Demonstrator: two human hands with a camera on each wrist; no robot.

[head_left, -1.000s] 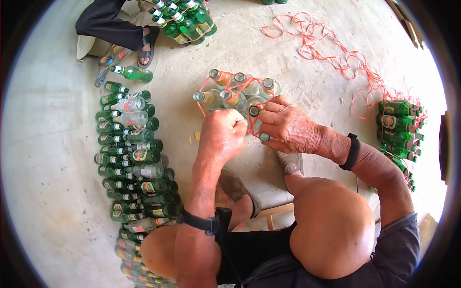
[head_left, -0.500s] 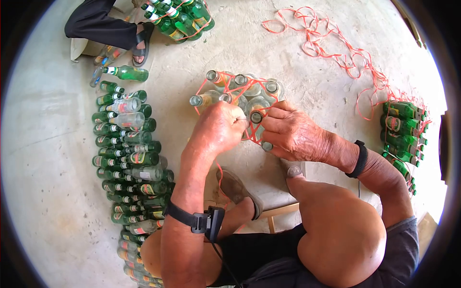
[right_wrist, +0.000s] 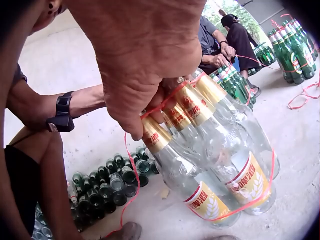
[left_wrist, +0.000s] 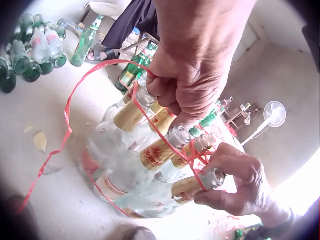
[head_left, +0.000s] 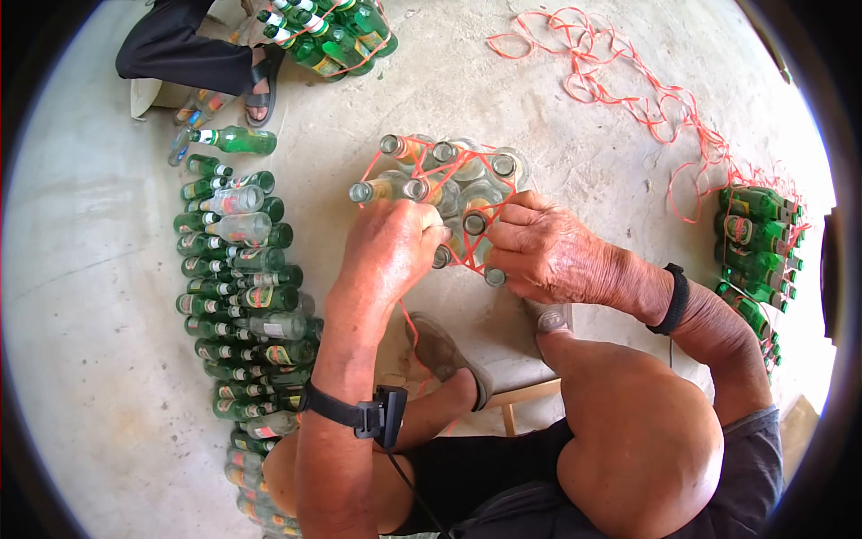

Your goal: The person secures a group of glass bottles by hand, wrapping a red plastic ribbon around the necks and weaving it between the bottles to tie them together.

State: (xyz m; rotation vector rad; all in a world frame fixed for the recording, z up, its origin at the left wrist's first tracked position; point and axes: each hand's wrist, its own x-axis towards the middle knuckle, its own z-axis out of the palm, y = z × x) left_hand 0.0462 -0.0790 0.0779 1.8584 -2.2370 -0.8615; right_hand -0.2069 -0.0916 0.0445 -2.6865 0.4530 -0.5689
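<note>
The left hand (head_left: 388, 250) curls tight round the red string (left_wrist: 66, 112) at the bottle necks. The right hand (head_left: 546, 250) pinches one open neck (left_wrist: 212, 178) with the string around it. The bundle of clear bottles (head_left: 449, 175) stands between and just beyond both hands, and green bottles (head_left: 242, 296) lie left of the left hand.

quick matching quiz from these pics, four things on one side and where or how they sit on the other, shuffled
Things:
1. clear bottles
2. bottle pile
3. loose string
4. green bundle

Places and states:
A. lying in rows, left
B. trailing in loops, far right
C. upright in the middle, laced in red
D. lying bound, right edge

Pairs: 1-C, 2-A, 3-B, 4-D
</note>
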